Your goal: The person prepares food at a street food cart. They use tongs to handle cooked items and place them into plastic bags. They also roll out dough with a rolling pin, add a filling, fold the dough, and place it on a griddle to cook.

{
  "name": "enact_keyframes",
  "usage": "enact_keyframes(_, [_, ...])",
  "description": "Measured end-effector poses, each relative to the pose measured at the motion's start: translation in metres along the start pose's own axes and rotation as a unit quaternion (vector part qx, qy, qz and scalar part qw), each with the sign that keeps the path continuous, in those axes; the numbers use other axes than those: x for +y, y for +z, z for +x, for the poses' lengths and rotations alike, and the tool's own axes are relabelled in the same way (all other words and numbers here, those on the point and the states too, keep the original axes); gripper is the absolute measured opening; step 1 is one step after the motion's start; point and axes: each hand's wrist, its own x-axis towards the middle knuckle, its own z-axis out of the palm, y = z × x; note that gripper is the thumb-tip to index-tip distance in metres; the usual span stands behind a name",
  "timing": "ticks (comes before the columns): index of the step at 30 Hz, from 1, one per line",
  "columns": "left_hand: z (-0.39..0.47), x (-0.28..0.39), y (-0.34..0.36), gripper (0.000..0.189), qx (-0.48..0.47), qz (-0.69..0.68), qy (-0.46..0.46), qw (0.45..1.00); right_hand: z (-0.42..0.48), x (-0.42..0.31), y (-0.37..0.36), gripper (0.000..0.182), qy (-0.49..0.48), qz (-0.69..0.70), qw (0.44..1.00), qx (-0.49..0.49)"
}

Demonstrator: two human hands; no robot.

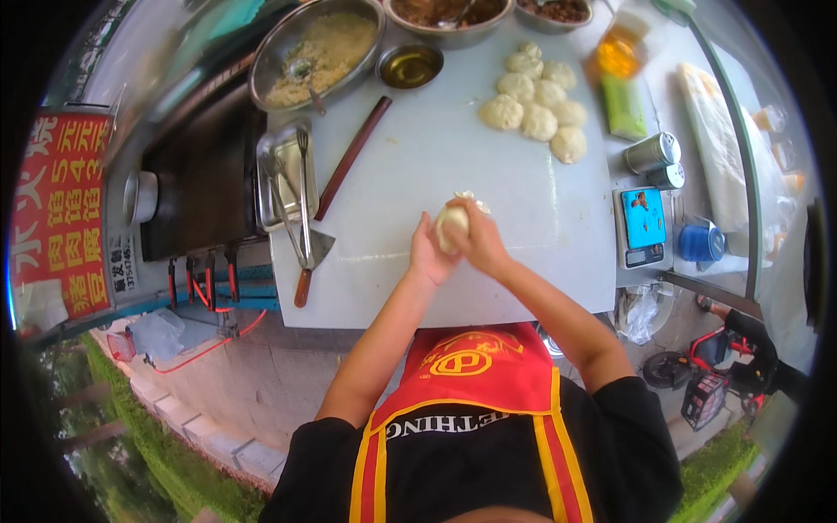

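Observation:
Above the pale work board (392, 287), my left hand (433, 252) cups a ball of dough (452, 227) from its left side. My right hand (482, 236) closes around the same ball from the right, blurred, with a ruffled bit of dough (472, 199) showing beyond its fingers. Whether that bit joins the ball, I cannot tell. Several pleated dough buns (539, 121) sit in a cluster farther back on the board. A dark wooden rolling pin (353, 157) lies slantwise to the left of my hands.
Steel bowls of pale filling (327, 55), dark filling (451, 14) and oil (410, 67) line the back. At left, a metal tray (288, 170) holds tongs beside a scraper (314, 258), next to a griddle (203, 163). A digital scale (642, 225) and shakers (652, 152) stand at right.

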Motion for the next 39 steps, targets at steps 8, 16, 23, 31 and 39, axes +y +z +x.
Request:
enact_keyframes(8, [-0.052,-0.014,0.052,0.044,-0.151,-0.059,0.023,0.986,-0.021,-0.038,-0.008,0.055,-0.258,-0.186,0.945,-0.077])
enact_keyframes(16, [-0.022,0.005,-0.023,0.032,0.021,-0.116,-0.053,0.992,0.064,0.042,-0.034,0.022,-0.155,-0.332,0.930,-0.021])
enact_keyframes(23, [-0.022,0.005,0.007,0.037,-0.126,-0.110,-0.137,0.976,-0.020,-0.029,-0.015,0.018,-0.159,-0.133,0.972,-0.107])
enact_keyframes(31, [-0.021,0.040,0.005,0.029,-0.081,-0.125,-0.066,0.987,0.019,-0.069,0.007,0.028,-0.172,-0.243,0.943,-0.149])
enact_keyframes(39, [0.067,0.169,-0.054,0.033,-0.143,-0.188,0.031,0.971,0.302,-0.040,0.013,0.067,-0.198,-0.477,0.855,0.042])
